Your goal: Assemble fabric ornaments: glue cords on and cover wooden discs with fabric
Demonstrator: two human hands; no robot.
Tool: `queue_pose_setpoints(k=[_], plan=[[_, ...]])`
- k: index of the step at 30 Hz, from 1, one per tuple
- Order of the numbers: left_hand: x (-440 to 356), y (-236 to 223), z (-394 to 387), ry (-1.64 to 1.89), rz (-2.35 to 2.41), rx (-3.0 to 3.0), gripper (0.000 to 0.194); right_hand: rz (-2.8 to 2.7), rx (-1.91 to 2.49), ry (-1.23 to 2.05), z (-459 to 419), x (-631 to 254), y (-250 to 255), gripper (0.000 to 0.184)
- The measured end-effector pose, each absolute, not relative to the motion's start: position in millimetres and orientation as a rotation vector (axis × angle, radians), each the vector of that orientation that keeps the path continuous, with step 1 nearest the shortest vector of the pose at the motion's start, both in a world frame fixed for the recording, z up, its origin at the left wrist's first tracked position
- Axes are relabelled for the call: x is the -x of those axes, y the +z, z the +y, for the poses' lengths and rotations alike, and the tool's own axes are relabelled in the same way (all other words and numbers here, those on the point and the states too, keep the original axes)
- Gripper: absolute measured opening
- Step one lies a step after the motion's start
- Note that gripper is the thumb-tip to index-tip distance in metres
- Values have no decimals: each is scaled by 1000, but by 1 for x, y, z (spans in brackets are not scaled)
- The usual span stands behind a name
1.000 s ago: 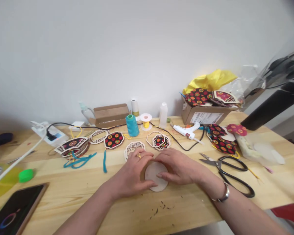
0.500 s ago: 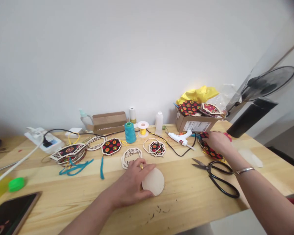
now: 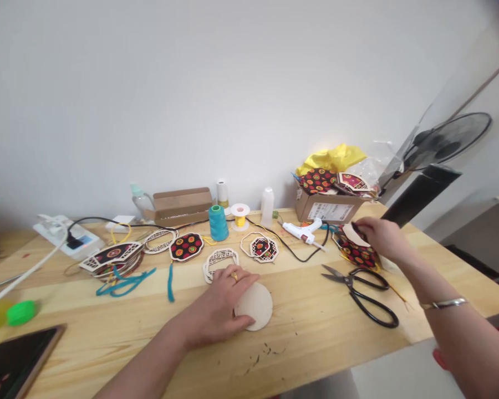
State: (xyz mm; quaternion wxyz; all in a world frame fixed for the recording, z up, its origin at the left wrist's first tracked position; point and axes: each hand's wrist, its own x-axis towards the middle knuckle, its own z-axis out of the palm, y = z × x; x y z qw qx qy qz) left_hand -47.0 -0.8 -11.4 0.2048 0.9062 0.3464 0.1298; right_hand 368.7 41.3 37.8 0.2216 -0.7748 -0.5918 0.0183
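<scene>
A pale round disc (image 3: 256, 306) lies flat on the table at the centre. My left hand (image 3: 220, 302) is curved round its left edge, thumb on the near side and fingers at the far side. Out at the right, my right hand (image 3: 381, 237) pinches a patterned fabric piece with a pale curved face (image 3: 355, 235), partly hidden by the fingers. Beneath it are dark floral fabric pieces (image 3: 362, 256). A lattice wooden frame (image 3: 220, 258) sits just beyond my left hand. Black-handled scissors (image 3: 353, 281) lie with open blades between the disc and my right hand.
Along the back stand a teal thread cone (image 3: 218, 223), a yellow ribbon spool (image 3: 240, 215), a white bottle (image 3: 267, 205), a glue gun (image 3: 303, 231) and a filled cardboard box (image 3: 328, 209). A phone (image 3: 19, 363) and a power strip (image 3: 72, 238) are at the left.
My right hand has left the disc and gone to the fabric pieces at the right, where it has lifted one. My left hand stays on the disc. The view has shifted.
</scene>
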Motion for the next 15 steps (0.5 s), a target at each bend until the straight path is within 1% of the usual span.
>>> queue_pose_setpoints(k=[2, 3, 5, 9, 12, 15], plan=[[47, -10, -1, 358, 972, -2520, 70, -1734, 2200, 175, 33, -367, 33, 13], [47, -10, -1, 359, 970, -2517, 70, -1762, 2237, 224, 30, -366, 30, 11], [47, -10, -1, 369, 961, -2514, 69, -1777, 2276, 276, 26, -363, 22, 11], [47, -9, 0, 373, 956, -2505, 69, -1687, 2260, 259, 23, -363, 16, 9], [46, -6, -1, 360, 957, -2496, 67, -1556, 2157, 244, 22, -368, 25, 9], [45, -1, -2, 349, 939, -2499, 64, -1396, 1972, 210, 21, -372, 42, 18]])
